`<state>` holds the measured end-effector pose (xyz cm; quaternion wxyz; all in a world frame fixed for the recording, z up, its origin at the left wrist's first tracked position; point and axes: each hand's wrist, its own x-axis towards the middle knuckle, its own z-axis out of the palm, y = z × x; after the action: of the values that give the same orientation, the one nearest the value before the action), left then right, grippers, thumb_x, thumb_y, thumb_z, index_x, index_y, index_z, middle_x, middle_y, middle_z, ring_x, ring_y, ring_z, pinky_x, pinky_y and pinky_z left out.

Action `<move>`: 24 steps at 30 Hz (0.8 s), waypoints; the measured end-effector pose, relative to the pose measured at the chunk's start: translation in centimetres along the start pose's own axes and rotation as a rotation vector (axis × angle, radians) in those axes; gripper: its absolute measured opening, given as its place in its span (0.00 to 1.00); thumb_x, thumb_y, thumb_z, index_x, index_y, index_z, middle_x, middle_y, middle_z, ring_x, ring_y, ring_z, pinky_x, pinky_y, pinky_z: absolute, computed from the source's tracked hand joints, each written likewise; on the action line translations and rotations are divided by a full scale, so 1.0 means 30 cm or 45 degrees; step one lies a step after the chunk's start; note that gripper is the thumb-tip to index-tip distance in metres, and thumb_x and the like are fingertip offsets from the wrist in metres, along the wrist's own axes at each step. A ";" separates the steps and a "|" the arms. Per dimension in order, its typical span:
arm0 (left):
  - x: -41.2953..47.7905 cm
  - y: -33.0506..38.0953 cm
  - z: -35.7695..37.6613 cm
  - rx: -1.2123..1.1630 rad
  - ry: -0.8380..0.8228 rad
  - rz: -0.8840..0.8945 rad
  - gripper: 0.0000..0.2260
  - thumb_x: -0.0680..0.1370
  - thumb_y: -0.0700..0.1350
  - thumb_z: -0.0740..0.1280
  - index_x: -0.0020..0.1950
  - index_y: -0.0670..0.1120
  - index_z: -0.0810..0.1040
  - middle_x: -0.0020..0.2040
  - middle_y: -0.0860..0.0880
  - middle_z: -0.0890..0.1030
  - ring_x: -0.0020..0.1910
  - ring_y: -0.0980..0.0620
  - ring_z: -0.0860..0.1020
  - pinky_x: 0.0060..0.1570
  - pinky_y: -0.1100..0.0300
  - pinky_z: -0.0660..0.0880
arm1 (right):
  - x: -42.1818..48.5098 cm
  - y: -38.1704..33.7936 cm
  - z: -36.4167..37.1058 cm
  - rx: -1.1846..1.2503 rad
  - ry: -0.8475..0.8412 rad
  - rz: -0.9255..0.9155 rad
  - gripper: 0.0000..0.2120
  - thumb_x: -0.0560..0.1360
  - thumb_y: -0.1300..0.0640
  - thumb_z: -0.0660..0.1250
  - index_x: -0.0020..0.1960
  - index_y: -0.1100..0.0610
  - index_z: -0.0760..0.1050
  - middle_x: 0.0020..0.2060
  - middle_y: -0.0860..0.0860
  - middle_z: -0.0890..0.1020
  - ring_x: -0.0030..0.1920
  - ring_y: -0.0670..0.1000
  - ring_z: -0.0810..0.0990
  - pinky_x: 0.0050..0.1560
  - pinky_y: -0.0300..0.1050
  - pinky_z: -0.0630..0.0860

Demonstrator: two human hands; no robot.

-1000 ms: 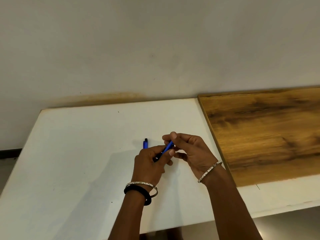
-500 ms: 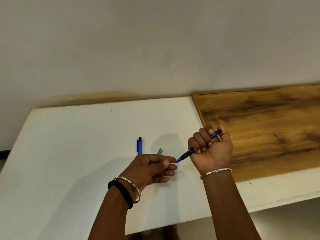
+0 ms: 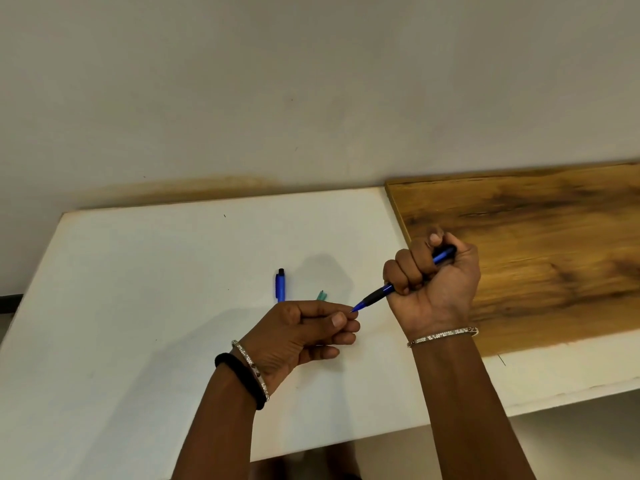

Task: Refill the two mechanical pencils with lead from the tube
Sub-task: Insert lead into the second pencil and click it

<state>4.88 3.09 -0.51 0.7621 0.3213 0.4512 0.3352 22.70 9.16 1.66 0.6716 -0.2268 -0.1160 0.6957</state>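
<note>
1. Head view, looking down: a white bench (image 3: 138, 306) stands against a pale wall, with a wooden board (image 3: 536, 254) lying on its right part.
2. The right hand (image 3: 440, 296) is over the board's left edge. Its fingers (image 3: 412, 268) are curled in a fist round a blue mechanical pencil (image 3: 379, 293), whose tip slants down and left.
3. The left hand (image 3: 298, 336) meets that tip. Its thumb and forefinger are pressed together there; whether they pinch a lead is too fine to tell.
4. A second blue pencil (image 3: 280, 285) lies on the bench beyond the left hand, its near end hidden by it.
5. A green tube (image 3: 321, 295) lies just beside that pencil. Only one end shows, and its contents cannot be seen.
6. Both wrists wear bangles.
</note>
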 end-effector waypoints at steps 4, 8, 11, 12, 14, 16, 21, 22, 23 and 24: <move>-0.001 0.001 0.000 0.005 0.011 0.007 0.15 0.68 0.50 0.73 0.51 0.46 0.85 0.50 0.46 0.86 0.45 0.54 0.84 0.39 0.65 0.78 | 0.000 0.004 0.001 0.015 -0.023 0.010 0.17 0.78 0.52 0.47 0.35 0.54 0.65 0.22 0.47 0.54 0.20 0.46 0.50 0.20 0.34 0.55; -0.001 -0.001 -0.002 0.001 0.012 0.005 0.15 0.67 0.51 0.74 0.51 0.46 0.85 0.49 0.46 0.86 0.44 0.54 0.84 0.38 0.65 0.78 | 0.002 0.011 -0.007 0.032 -0.003 0.020 0.17 0.79 0.51 0.48 0.36 0.54 0.66 0.22 0.47 0.54 0.20 0.46 0.50 0.20 0.35 0.54; -0.001 -0.002 -0.005 0.000 0.016 0.006 0.14 0.67 0.51 0.74 0.51 0.47 0.85 0.49 0.46 0.86 0.44 0.54 0.84 0.37 0.65 0.78 | 0.007 0.010 -0.012 0.036 0.025 0.033 0.15 0.78 0.54 0.48 0.36 0.54 0.66 0.22 0.47 0.54 0.20 0.46 0.50 0.19 0.35 0.55; -0.001 -0.002 -0.005 0.002 0.013 0.008 0.14 0.67 0.51 0.74 0.50 0.47 0.85 0.49 0.46 0.86 0.44 0.54 0.84 0.37 0.66 0.78 | 0.008 0.010 -0.012 0.036 0.026 0.033 0.15 0.78 0.54 0.48 0.36 0.54 0.66 0.22 0.47 0.54 0.20 0.46 0.50 0.18 0.35 0.55; -0.001 -0.001 -0.006 0.011 0.009 0.008 0.15 0.67 0.51 0.74 0.51 0.47 0.85 0.49 0.46 0.86 0.44 0.54 0.84 0.37 0.66 0.78 | 0.008 0.013 -0.012 0.031 0.022 0.026 0.16 0.78 0.52 0.48 0.36 0.54 0.67 0.22 0.47 0.54 0.20 0.46 0.51 0.19 0.35 0.55; -0.001 -0.002 -0.008 0.022 0.014 0.005 0.15 0.67 0.52 0.74 0.51 0.47 0.85 0.49 0.46 0.86 0.45 0.54 0.84 0.37 0.66 0.78 | 0.007 0.019 -0.012 0.031 0.019 0.013 0.17 0.79 0.50 0.49 0.36 0.55 0.67 0.22 0.47 0.53 0.21 0.46 0.51 0.19 0.35 0.56; 0.002 -0.002 -0.010 0.043 0.041 0.003 0.16 0.66 0.52 0.75 0.51 0.47 0.85 0.50 0.46 0.86 0.44 0.54 0.84 0.37 0.66 0.77 | 0.007 0.026 -0.016 -0.012 0.003 0.021 0.18 0.79 0.46 0.52 0.37 0.55 0.68 0.24 0.48 0.55 0.21 0.46 0.54 0.28 0.39 0.65; 0.003 -0.001 -0.009 0.046 0.048 0.001 0.16 0.66 0.52 0.74 0.51 0.47 0.85 0.49 0.46 0.86 0.44 0.54 0.84 0.37 0.66 0.77 | 0.006 0.027 -0.017 -0.023 -0.018 0.038 0.19 0.79 0.45 0.52 0.37 0.55 0.68 0.24 0.48 0.55 0.21 0.46 0.55 0.30 0.41 0.66; 0.004 -0.001 -0.008 0.051 0.055 -0.001 0.16 0.66 0.52 0.74 0.50 0.47 0.85 0.49 0.46 0.86 0.44 0.54 0.84 0.37 0.66 0.77 | 0.006 0.031 -0.017 -0.031 -0.036 0.060 0.19 0.79 0.44 0.52 0.37 0.55 0.68 0.24 0.48 0.56 0.21 0.46 0.57 0.33 0.42 0.67; 0.005 0.000 -0.007 0.056 0.062 -0.002 0.15 0.67 0.52 0.74 0.50 0.47 0.85 0.49 0.46 0.86 0.44 0.54 0.84 0.36 0.66 0.77 | 0.004 0.035 -0.017 -0.039 -0.049 0.083 0.20 0.79 0.42 0.53 0.37 0.55 0.68 0.24 0.48 0.58 0.22 0.46 0.60 0.36 0.43 0.68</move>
<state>4.75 3.25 -0.67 0.7438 0.3294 0.4773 0.3323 22.01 9.13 0.71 0.6427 -0.2274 -0.1322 0.7195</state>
